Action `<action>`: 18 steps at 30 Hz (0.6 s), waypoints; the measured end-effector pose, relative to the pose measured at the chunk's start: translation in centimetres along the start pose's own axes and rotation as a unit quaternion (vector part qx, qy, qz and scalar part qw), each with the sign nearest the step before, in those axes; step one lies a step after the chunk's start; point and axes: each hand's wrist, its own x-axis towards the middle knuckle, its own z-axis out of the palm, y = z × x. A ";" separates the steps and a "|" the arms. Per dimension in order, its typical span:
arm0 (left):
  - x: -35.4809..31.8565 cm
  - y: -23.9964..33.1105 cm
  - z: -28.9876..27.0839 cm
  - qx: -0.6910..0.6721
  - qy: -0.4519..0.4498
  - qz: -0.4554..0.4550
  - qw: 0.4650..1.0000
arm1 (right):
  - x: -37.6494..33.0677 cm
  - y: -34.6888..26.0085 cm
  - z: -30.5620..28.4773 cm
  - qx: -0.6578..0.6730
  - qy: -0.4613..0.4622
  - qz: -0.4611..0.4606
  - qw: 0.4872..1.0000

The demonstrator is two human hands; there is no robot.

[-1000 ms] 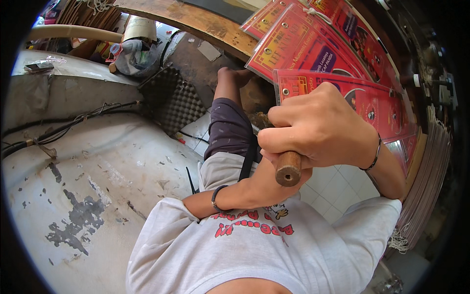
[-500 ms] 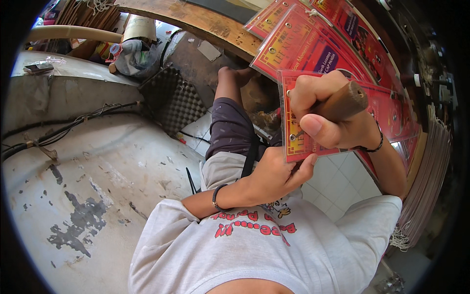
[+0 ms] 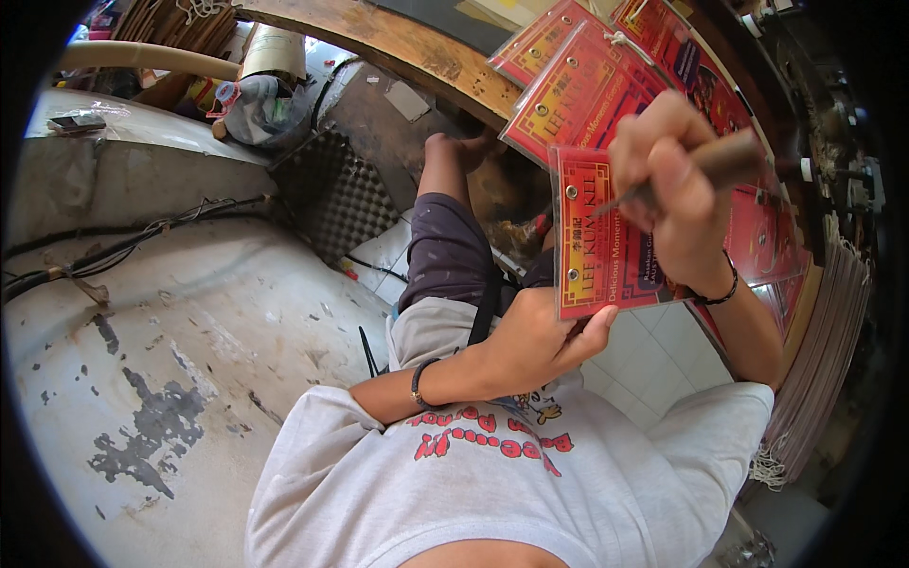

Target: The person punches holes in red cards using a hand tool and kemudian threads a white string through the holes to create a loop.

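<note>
A wooden-handled awl [image 3: 724, 163] is gripped in my right hand [image 3: 684, 213], its thin metal point aimed left over a red card with a clear plastic cover [image 3: 592, 284]. The card has metal eyelets along its left edge. My left hand [image 3: 544, 346] pinches the card's lower edge, thumb on top and fingers beneath. The awl's tip appears in front of the card's printed face; whether it touches, I cannot tell. The right hand is slightly blurred and hides part of the card.
More red covered cards [image 3: 606, 80] lie fanned on the wooden bench [image 3: 417, 52] at the back right. A bundle of long strips with white strings [image 3: 824, 350] hangs at the right. Left is a worn pale surface [image 3: 237, 341] with black cables [image 3: 123, 251].
My right hand has lifted and shifted right with the awl, uncovering the card's left eyelets and the awl's metal point. The left hand still holds the card, having moved slightly.
</note>
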 end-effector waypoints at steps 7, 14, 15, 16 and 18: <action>-0.1 0.0 -0.2 -0.031 -0.026 -0.042 0.998 | 0.3 0.1 0.7 -0.074 0.036 -0.047 0.996; -0.2 0.2 -0.5 -0.024 -0.042 -0.061 0.997 | 0.3 0.1 0.6 -0.213 -0.023 -0.120 0.969; -0.2 0.2 -0.6 -0.026 -0.045 -0.059 0.997 | 0.4 0.2 0.4 -0.217 -0.026 -0.170 0.961; -0.2 0.3 -0.6 -0.028 -0.047 -0.056 0.997 | 0.5 0.4 0.1 -0.222 -0.028 -0.221 0.949; 0.0 0.7 -1.0 -0.066 -0.075 -0.106 0.989 | 0.3 0.4 -0.4 -0.151 -0.004 -0.195 0.969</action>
